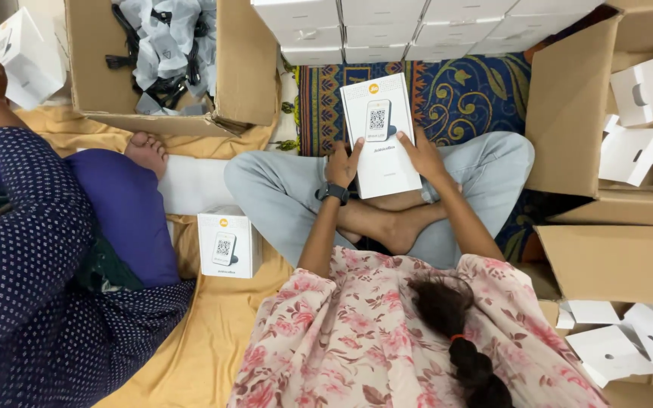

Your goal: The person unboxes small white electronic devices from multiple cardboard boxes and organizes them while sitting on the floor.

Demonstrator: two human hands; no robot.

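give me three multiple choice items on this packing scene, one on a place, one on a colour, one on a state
1. Where does the second white printed carton rest?
A. on the yellow cloth
B. inside a cardboard box
C. on the patterned rug

2. What colour is the watch on the left wrist?
A. red
B. black
C. white

3. How is the flat white printed carton held?
A. by the left hand only
B. by both hands
C. by no hand, lying on the floor

Key: 1 A, it sits on the yellow cloth beside the knee. 2 B, the band is dark black. 3 B, the left hand and right hand grip its two sides.
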